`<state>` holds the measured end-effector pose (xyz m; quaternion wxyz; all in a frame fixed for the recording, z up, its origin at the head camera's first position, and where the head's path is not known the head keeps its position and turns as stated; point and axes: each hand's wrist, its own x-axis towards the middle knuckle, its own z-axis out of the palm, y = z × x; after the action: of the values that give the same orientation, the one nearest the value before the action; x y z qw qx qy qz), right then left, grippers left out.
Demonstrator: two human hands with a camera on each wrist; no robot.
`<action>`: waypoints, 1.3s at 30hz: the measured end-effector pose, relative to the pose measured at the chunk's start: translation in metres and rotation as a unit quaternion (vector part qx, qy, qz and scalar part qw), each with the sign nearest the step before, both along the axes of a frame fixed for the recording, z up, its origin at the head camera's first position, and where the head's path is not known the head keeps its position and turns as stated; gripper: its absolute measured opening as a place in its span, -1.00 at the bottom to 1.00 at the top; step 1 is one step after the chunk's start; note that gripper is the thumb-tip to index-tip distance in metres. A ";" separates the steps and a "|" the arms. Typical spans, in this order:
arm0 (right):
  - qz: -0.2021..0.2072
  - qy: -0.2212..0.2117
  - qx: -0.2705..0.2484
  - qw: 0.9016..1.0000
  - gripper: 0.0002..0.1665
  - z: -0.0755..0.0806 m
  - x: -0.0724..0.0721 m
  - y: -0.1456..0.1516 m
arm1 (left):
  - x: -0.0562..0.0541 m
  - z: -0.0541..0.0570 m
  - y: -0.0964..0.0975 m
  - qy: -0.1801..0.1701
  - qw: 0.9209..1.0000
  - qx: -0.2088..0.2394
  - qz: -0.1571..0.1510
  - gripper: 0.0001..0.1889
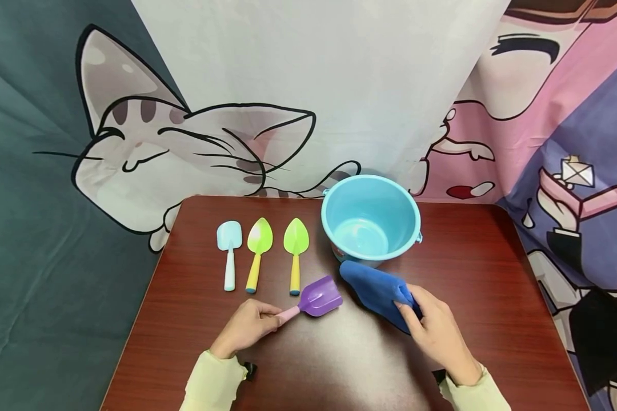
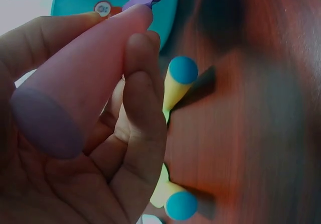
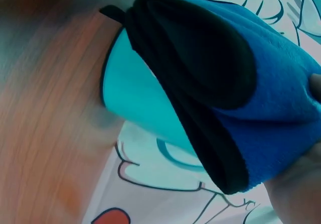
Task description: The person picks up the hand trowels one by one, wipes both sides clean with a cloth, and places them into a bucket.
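My left hand [image 1: 252, 326] grips the pink handle of a toy shovel with a purple scoop [image 1: 321, 297], held over the table's middle; the left wrist view shows the pink handle [image 2: 85, 73] between thumb and fingers. My right hand [image 1: 439, 328] pinches a folded blue cloth [image 1: 374, 290] at its right end. In the right wrist view the blue cloth [image 3: 281, 83] shows a dark edge and hides part of the bucket [image 3: 135, 93]. Behind the cloth stands the light-blue bucket [image 1: 370, 220], upright, its inside bare.
Left of the bucket, a pale-blue shovel [image 1: 229, 254] and two green trowels with yellow handles, one left [image 1: 259, 240] and one right [image 1: 296, 240], lie in a row on the brown table [image 1: 175, 325]. A curtain printed with cartoons [image 1: 339, 74] hangs behind the table.
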<state>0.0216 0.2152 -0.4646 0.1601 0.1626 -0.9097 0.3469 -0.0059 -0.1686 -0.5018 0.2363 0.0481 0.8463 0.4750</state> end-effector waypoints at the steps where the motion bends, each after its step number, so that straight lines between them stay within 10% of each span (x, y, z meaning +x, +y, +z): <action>1: 0.002 0.007 -0.001 1.000 -0.60 -0.001 0.000 -0.002 | 0.000 -0.001 0.001 0.001 1.000 0.000 -0.003 -0.81; 22: 0.102 0.143 -0.003 0.984 -0.55 -0.003 -0.007 -0.048 | 0.001 -0.003 0.026 0.018 0.999 0.009 -0.028 -0.82; 39: 0.182 0.067 0.043 0.980 -0.57 -0.011 0.003 -0.072 | -0.001 -0.002 0.036 0.011 0.999 0.028 -0.033 -0.81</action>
<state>0.0241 0.1436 -0.4753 0.1479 0.3557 -0.8661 0.3186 -0.0065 -0.1330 -0.5039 0.2405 0.0877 0.8332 0.4901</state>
